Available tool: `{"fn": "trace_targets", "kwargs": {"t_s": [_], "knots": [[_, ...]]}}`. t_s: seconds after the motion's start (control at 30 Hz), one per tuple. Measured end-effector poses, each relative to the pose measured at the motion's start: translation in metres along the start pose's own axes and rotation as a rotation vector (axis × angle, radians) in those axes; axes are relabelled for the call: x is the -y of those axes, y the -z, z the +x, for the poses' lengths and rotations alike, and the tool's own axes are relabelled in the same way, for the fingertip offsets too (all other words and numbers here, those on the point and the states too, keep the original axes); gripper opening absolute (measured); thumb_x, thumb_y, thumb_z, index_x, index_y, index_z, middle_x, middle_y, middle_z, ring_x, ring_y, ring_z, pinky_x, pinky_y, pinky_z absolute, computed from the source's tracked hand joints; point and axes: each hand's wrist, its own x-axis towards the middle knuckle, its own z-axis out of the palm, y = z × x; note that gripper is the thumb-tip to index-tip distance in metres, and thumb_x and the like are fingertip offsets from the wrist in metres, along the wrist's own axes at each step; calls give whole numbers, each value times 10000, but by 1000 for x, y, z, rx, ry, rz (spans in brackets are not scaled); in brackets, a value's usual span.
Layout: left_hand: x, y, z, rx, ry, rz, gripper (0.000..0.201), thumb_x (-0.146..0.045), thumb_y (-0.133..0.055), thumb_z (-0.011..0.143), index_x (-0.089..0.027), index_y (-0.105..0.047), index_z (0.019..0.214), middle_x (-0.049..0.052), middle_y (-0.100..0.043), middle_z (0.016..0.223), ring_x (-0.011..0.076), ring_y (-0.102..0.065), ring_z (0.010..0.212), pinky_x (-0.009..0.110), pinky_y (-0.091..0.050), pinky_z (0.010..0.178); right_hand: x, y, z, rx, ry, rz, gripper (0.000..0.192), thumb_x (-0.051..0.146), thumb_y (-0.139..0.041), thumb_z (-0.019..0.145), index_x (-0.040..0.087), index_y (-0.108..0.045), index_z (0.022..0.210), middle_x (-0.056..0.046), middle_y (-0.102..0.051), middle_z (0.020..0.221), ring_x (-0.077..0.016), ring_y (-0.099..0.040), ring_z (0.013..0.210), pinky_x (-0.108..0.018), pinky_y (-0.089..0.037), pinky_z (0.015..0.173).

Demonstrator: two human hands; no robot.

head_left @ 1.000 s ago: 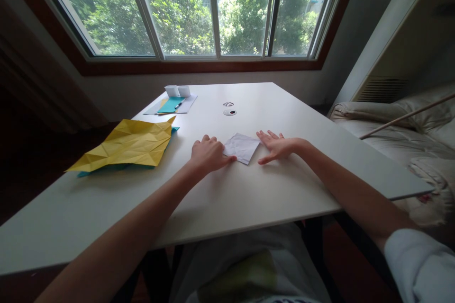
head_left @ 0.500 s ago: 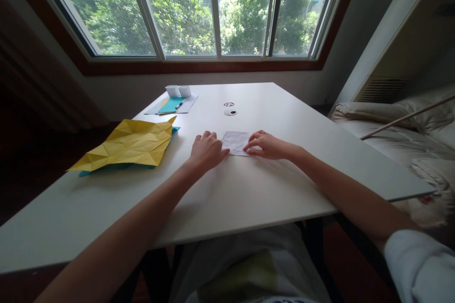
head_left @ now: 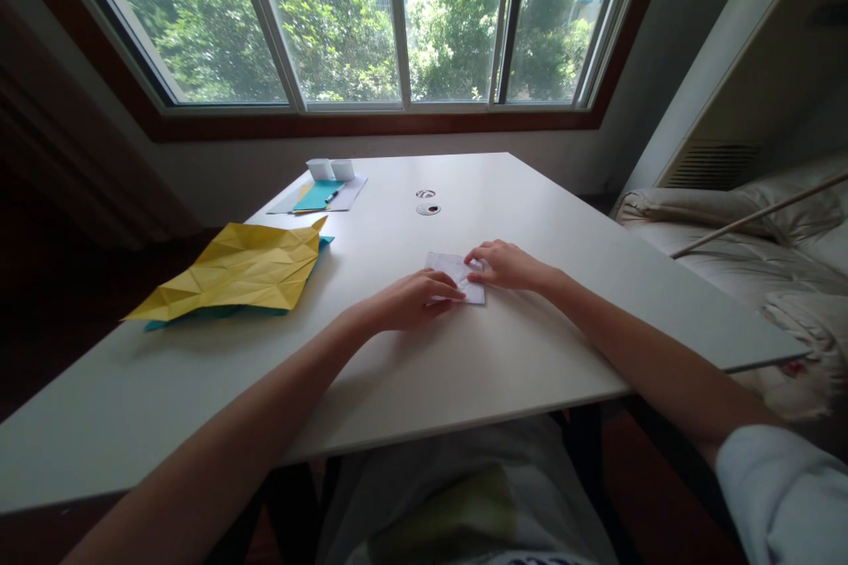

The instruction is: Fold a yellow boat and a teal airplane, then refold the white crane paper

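Note:
A small folded piece of white paper (head_left: 456, 265) lies on the white table in front of me, turned at a slant, with creases on its surface. My left hand (head_left: 424, 298) comes in from the left, its fingers closed on the near left part of the paper and covering it. At the right side, my right hand (head_left: 509, 265) has its thumb and curled fingers closed on the paper's edge. Part of the paper is hidden under both hands.
Left on the table (head_left: 397, 380) is a large creased yellow sheet (head_left: 245, 269) with teal underneath. Farther back are two small white box-like pieces (head_left: 331, 169), flat teal paper (head_left: 318, 195) and a pen (head_left: 332, 196). Two round fittings (head_left: 427, 209) sit mid-table.
The paper has turned and shifted slightly right and nearer to me. My left hand has moved right onto it; my right hand has shifted a little right along its edge.

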Motion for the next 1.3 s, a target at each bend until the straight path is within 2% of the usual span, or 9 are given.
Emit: {"fn": "trace_targets", "kwargs": {"t_s": [0.17, 0.3, 0.5, 0.67, 0.87, 1.0, 1.13, 1.3], "knots": [[16, -5, 0, -25, 163, 150, 392, -316, -386, 894, -183, -529, 1234, 106, -522, 1264, 232, -463, 1151, 357, -375, 960, -3, -1, 0, 24, -72, -7, 555, 559, -497, 790, 195, -532, 1208, -121, -553, 1210, -278, -505, 1084, -380, -393, 883], [21, -6, -2, 14, 232, 223, 455, -416, -350, 898, -222, -449, 1298, 96, -450, 1336, 244, -413, 1206, 385, -345, 986, -1, 1, -1, 48, -168, -29, 617, 657, -466, 749, 201, -571, 1151, -131, -550, 1207, -303, -500, 1074, -406, -399, 861], [18, -6, -2, 14, 236, 263, 451, -455, -337, 895, -269, -430, 1296, 83, -453, 1305, 246, -414, 1189, 389, -351, 965, 4, 2, -1, -12, -244, 3, 557, 616, -533, 723, 209, -565, 1100, -110, -589, 1143, -287, -511, 1058, -378, -412, 816], [20, -9, -3, 19, 220, 250, 445, -448, -334, 898, -279, -415, 1302, 75, -430, 1325, 236, -369, 1230, 389, -321, 992, 1, -5, 3, -65, -290, 108, 395, 517, -572, 725, 196, -572, 956, -66, -646, 954, -225, -573, 906, -306, -425, 690], [22, -10, -3, 33, 253, 262, 473, -502, -320, 889, -315, -394, 1318, 62, -383, 1383, 273, -314, 1268, 447, -307, 996, -3, -9, 6, -118, -197, 249, 214, 325, -625, 691, 197, -581, 856, -18, -649, 856, -150, -570, 747, -253, -418, 660], [20, -8, -4, 40, 261, 257, 465, -493, -336, 887, -324, -399, 1316, 56, -385, 1387, 270, -320, 1260, 448, -308, 991, -1, -5, 4, -130, -19, 315, 137, 206, -592, 705, 188, -600, 841, -15, -648, 857, -133, -569, 749, -241, -423, 674], [20, -5, -5, 41, 277, 251, 464, -488, -358, 883, -342, -397, 1321, 51, -392, 1380, 269, -304, 1266, 446, -292, 1000, -1, -3, 2, -114, 127, 362, 139, 194, -586, 715, 187, -623, 849, -19, -641, 860, -131, -567, 766, -243, -437, 687], [21, -2, -6, 37, 277, 256, 450, -472, -371, 882, -364, -407, 1317, 59, -445, 1303, 264, -353, 1221, 417, -316, 982, -2, -1, 1, -76, 157, 372, 175, 227, -600, 721, 196, -639, 888, -25, -644, 889, -142, -568, 785, -257, -443, 700]]}}
